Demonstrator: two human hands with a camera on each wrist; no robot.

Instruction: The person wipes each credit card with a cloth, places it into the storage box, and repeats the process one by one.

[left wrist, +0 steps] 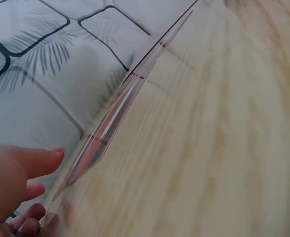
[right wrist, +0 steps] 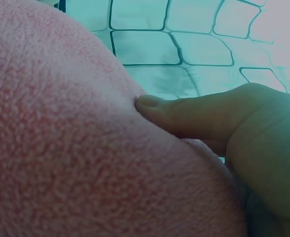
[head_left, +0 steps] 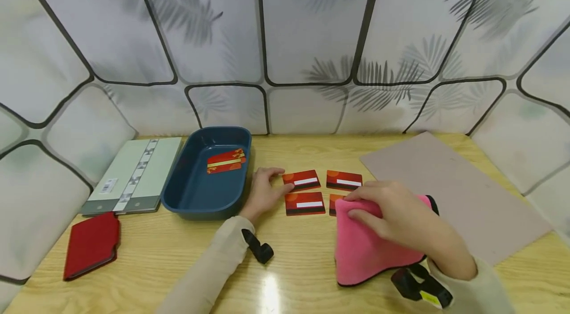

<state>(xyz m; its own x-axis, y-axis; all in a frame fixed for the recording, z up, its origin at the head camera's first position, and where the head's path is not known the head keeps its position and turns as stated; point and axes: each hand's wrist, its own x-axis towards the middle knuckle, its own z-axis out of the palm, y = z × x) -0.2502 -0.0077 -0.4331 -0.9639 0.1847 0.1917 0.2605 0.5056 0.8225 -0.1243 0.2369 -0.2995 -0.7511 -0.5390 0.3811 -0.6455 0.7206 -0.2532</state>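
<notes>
Right hand (head_left: pixel 401 217): thumb and fingers pinch a pink cloth (head_left: pixel 358 252), which hangs below and left of this hand, partly covering a red card (head_left: pixel 333 201). Left hand (head_left: pixel 263 194): relaxed, thumb and forefinger apart, beside the nearest red card (head_left: pixel 303 180); cannot tell whether they touch. Two further red cards lie between the hands. Blue tray (head_left: pixel 193 193) just left of left hand.

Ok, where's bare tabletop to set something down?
Bare: behind the laid-out cards, between blue tray and beige mat; front left, between red notebook and left sleeve; front centre, between left sleeve and pink cloth. Crowded: around the cards, between left hand and cloth.
</notes>
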